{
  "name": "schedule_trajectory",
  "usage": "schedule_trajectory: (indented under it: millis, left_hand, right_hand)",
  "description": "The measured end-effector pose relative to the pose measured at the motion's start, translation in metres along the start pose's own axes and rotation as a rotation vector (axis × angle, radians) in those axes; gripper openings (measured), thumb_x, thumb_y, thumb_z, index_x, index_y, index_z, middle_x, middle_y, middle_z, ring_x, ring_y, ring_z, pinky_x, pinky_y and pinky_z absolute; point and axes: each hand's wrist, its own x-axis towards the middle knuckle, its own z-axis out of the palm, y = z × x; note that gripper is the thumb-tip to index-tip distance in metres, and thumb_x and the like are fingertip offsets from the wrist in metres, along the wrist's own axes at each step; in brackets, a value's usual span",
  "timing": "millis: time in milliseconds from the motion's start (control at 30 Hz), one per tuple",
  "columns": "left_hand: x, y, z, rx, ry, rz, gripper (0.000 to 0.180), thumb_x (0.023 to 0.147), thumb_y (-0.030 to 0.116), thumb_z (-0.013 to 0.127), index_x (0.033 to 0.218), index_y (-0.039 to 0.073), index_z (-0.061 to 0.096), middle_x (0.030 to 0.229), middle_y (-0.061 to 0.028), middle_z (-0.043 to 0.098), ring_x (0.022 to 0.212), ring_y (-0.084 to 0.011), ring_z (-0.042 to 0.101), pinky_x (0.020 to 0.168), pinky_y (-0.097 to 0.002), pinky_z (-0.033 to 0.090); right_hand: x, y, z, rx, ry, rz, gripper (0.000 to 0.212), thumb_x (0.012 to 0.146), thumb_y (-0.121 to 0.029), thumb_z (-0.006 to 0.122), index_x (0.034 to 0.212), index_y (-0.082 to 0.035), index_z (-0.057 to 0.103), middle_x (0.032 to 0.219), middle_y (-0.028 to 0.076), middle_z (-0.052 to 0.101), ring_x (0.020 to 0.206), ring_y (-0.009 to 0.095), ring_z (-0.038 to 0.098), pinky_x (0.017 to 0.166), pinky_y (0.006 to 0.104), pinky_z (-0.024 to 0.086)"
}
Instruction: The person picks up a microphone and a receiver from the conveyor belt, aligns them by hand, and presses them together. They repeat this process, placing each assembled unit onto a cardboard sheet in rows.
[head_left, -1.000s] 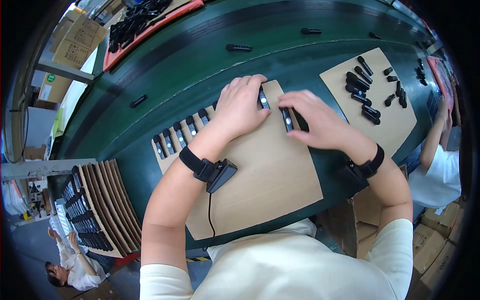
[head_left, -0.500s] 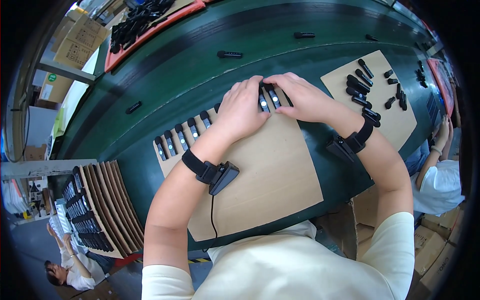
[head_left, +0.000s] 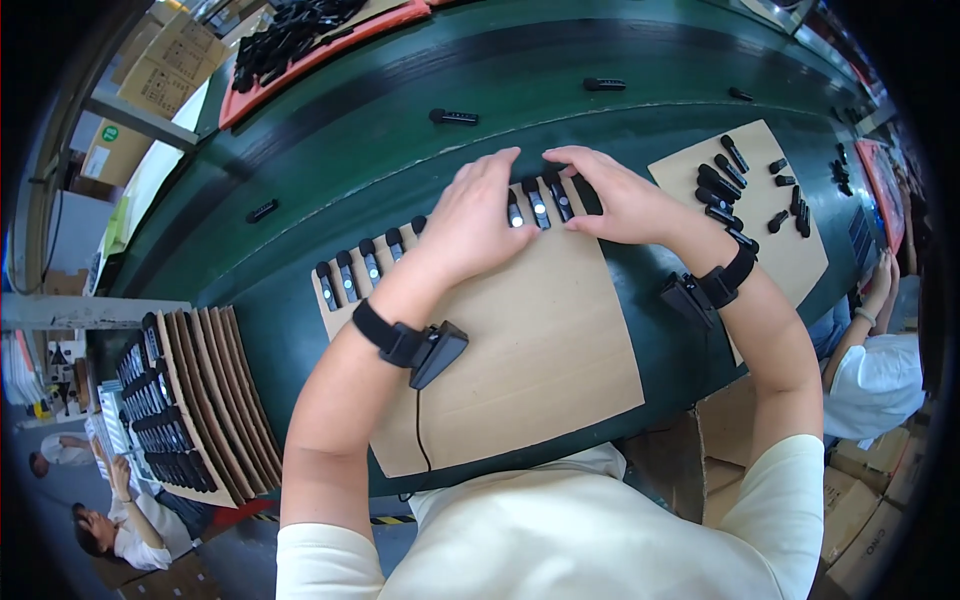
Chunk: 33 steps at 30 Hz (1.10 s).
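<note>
A row of small black microphones with foam tops [head_left: 368, 259] lies along the far edge of a brown cardboard sheet [head_left: 520, 360]. My left hand [head_left: 475, 215] covers the middle of that row, fingers stretched forward and thumb apart, and hides what lies beneath. My right hand [head_left: 615, 200] is at the row's right end, thumb and fingers spread, beside the last microphone [head_left: 558, 197]. Between the hands another microphone [head_left: 537, 203] stands out with a bright spot on its body. Neither hand visibly grips anything.
At right, a second cardboard sheet [head_left: 805, 255] carries scattered microphones. A few lie on the green table [head_left: 340, 150], with a heaped red-rimmed tray [head_left: 330, 42] at far left. Loaded cardboard sheets [head_left: 225, 400] stand stacked at left. Other people sit on both sides.
My hands have parted slightly, with the fingertips now farther from each other. The microphone at the row's right end now shows between them.
</note>
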Motion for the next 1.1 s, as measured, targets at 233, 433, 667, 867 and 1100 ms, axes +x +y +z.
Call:
schedule_trajectory:
  millis: [233,433,667,867,1100]
  left_hand:
    - [-0.063,-0.055,-0.085,-0.104,0.179,-0.135,0.057,0.078,0.014,0.075,0.128,0.000,0.053,0.126,-0.0180,0.059,0.119,-0.0299,0.056,0.101,-0.0378,0.045]
    - [-0.124,-0.186,-0.153,-0.094,0.489,-0.454,0.045,0.081,0.013,0.073,0.122,0.003,0.058,0.121,-0.0125,0.064,0.112,-0.0248,0.060,0.098,-0.0362,0.046]
    - [-0.136,-0.268,-0.149,0.487,0.602,-0.486,0.041,0.083,0.008,0.065,0.124,0.009,0.060,0.128,-0.0153,0.059,0.121,-0.0328,0.054,0.103,-0.0408,0.043]
    - [-0.125,-0.266,-0.142,0.466,0.520,-0.642,0.027,0.087,0.016,0.060,0.114,0.013,0.066,0.126,-0.0115,0.060,0.119,-0.0357,0.053,0.099,-0.0460,0.046]
    - [-0.133,-0.281,-0.150,0.465,0.632,-0.837,0.023,0.089,0.022,0.065,0.109,0.010,0.067,0.107,-0.0106,0.067,0.103,-0.0320,0.062,0.090,-0.0435,0.050]
  right_hand:
    - [0.034,-0.021,-0.017,-0.234,0.007,-0.072,0.058,0.083,-0.010,0.071,0.135,-0.008,0.048,0.141,0.014,0.045,0.124,0.031,0.051,0.106,0.0388,0.042]
    - [0.109,-0.050,0.004,-0.382,-0.120,-0.045,0.042,0.088,-0.017,0.067,0.128,-0.010,0.055,0.138,0.014,0.048,0.125,0.033,0.049,0.106,0.0402,0.042]
    - [0.196,-0.062,0.046,-0.480,-0.218,0.074,0.028,0.090,-0.012,0.062,0.118,-0.011,0.060,0.132,0.016,0.050,0.122,0.036,0.051,0.104,0.0404,0.043]
    - [0.230,-0.054,0.060,-0.612,-0.291,0.133,0.022,0.084,-0.004,0.058,0.106,-0.007,0.060,0.114,0.017,0.058,0.104,0.038,0.057,0.095,0.0411,0.046]
    - [0.220,-0.087,0.042,-0.148,-0.082,0.015,0.029,0.082,-0.002,0.066,0.110,0.001,0.059,0.093,0.007,0.063,0.090,0.019,0.062,0.083,0.0283,0.051]
